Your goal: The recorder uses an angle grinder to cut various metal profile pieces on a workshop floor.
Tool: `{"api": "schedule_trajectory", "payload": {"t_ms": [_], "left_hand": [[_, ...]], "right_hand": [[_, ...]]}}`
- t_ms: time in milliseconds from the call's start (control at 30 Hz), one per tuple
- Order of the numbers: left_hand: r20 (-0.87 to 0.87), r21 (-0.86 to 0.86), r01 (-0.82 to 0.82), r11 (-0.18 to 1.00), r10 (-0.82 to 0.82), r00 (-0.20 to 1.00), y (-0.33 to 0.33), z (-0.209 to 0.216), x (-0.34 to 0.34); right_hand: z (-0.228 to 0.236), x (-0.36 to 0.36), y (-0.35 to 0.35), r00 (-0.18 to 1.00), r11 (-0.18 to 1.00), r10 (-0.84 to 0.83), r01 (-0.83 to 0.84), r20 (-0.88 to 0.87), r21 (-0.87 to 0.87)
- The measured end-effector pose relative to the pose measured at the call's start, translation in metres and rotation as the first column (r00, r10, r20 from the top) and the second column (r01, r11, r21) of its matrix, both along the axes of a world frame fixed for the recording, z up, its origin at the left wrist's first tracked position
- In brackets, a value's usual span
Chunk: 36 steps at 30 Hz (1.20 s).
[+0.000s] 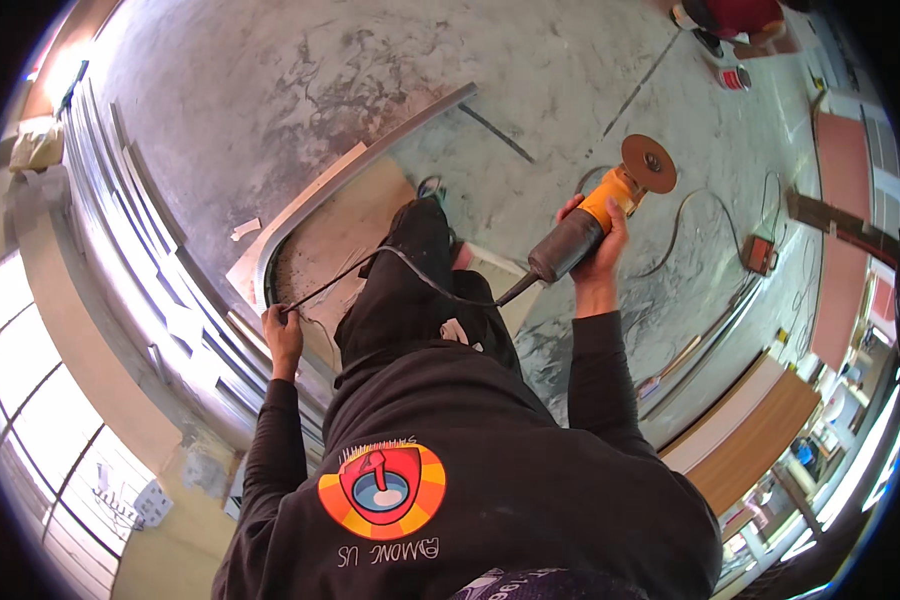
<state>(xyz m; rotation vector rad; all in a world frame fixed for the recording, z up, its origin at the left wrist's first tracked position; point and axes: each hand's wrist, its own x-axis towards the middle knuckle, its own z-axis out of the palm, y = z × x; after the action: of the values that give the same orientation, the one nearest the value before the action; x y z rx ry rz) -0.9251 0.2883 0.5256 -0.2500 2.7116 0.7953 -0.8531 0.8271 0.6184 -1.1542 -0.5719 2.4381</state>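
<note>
- From where I stand, the head view shows a person in a black top bent over a grey floor (550, 60), both hands busy.
- The right hand (602, 258) is wrapped around a yellow and black grinder (602, 202); its fingers are closed on the body, with the thumb on one side and the fingertips showing on the other.
- The grinder sits in that grip, held up over the floor, its brown disc (648, 163) beyond the fingertips and well apart from the metal bar.
- I cannot tell whether the disc is turning.
- The left hand (283, 342) has its fingers drawn narrow, pinching a black cord (332, 281), which runs across the person's legs to the tail of the grinder.
- Those fingers are right by the curved end of a grey metal bar (425, 118); whether they touch it, I cannot tell.
- The bar stretches away from the left hand, along a brown board (375, 195).
- Long metal strips (135, 205) lie to the person's left.
- Over to the right are an orange box (759, 254) and, farther up, a red can (734, 78) near another person (745, 15).
</note>
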Motion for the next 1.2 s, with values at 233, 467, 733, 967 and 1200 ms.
{"api": "schedule_trajectory", "payload": {"t_ms": [233,467,733,967,1200], "left_hand": [[0.252,-0.133,-0.118,0.984,0.148,0.956,0.041,-0.073,-0.028],[0.301,-0.159,-0.136,0.978,0.179,0.937,0.165,-0.067,0.029],[0.091,-0.213,-0.357,0.909,0.383,0.919,0.281,-0.067,0.056],[0.330,-0.156,-0.497,0.854,0.519,0.789,0.424,-0.055,0.155],[0.088,-0.229,-0.571,0.788,0.601,0.794,0.433,-0.068,0.205]], "right_hand": [[-0.046,-0.073,0.088,0.990,0.992,0.124,-0.123,0.061,-0.018],[-0.066,-0.116,0.182,0.907,0.936,0.350,-0.350,0.235,-0.043],[-0.116,-0.172,0.259,0.764,0.821,0.561,-0.563,0.318,-0.096],[-0.163,-0.193,0.321,0.599,0.667,0.706,-0.741,0.377,-0.071],[-0.206,-0.203,0.344,0.575,0.621,0.699,-0.783,0.424,0.039]]}}
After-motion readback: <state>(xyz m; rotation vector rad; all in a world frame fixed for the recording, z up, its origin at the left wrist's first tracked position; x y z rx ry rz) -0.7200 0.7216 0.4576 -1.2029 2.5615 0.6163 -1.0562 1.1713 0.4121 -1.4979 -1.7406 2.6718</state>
